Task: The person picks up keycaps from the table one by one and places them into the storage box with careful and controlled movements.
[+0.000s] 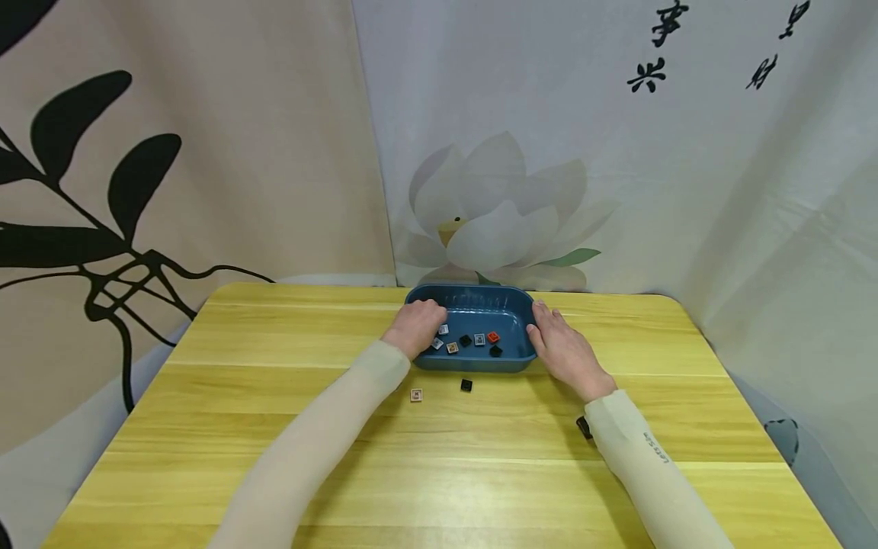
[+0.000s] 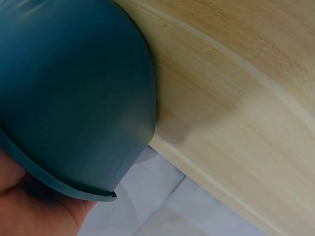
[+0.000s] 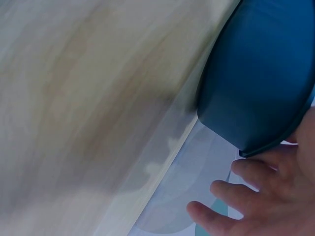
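A blue rectangular tray (image 1: 473, 365) is at the far side of the wooden table. In it lie several small square pieces, among them a red one (image 1: 493, 337), a black one (image 1: 465, 341) and a white one (image 1: 479, 340). My left hand (image 1: 416, 328) grips the tray's left rim with curled fingers. On the right, my right hand (image 1: 565, 349) holds the other end, the thumb at the rim. The right wrist view shows the other fingers spread below the tray's edge (image 3: 261, 98). The left wrist view has the left palm (image 2: 39, 214) against the rim.
In front of the tray, a pale square piece (image 1: 416, 395) and a black one (image 1: 466, 386) lie on the table (image 1: 473, 488). Beside the right sleeve is a small black object (image 1: 584, 427). Printed curtains (image 1: 521, 91) hang behind the table's far edge.
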